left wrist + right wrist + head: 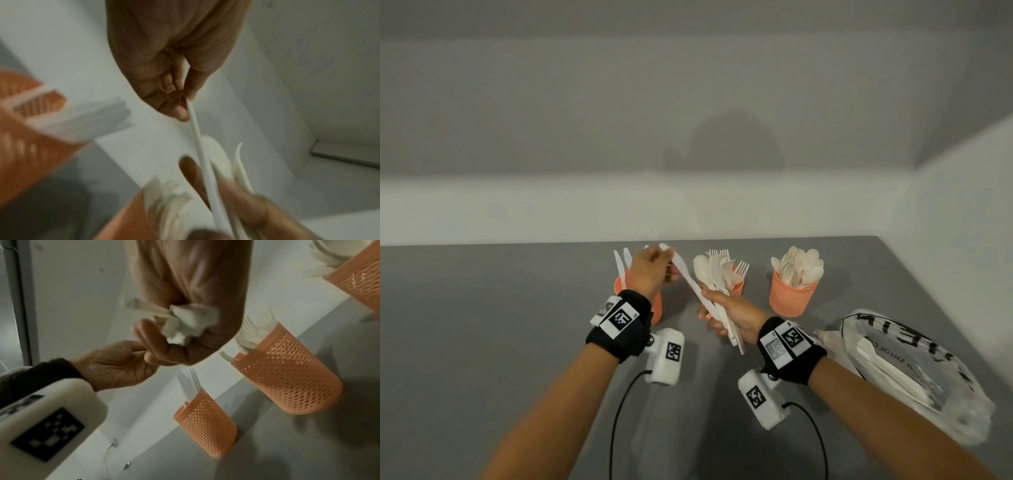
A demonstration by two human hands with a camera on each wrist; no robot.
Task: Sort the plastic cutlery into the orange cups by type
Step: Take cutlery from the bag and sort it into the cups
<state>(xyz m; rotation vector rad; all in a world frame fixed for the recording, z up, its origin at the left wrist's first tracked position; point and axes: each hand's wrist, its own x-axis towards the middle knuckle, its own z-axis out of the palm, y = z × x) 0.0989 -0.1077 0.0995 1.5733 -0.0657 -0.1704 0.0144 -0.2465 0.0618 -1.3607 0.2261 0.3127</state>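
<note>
Over a grey table, the person's left hand pinches the blade end of a white plastic knife between thumb and fingertips, while the right hand clamps a mixed bundle of cutlery by the handles; the knife's lower end sits in that bundle. Three orange mesh cups stand in a row behind the hands: the left cup with knives, the middle cup with forks, the right cup full of spoons. A clear plastic bag with more cutlery lies near the right forearm.

The head view alone shows the bag and the whole row. The left wrist view, blurred, shows the pinch up close, thumb and fingers closed on the knife's thin edge. The right wrist view shows the butt ends of the handles bunched in the curled right fingers, and the mesh walls of the cups from the side.
</note>
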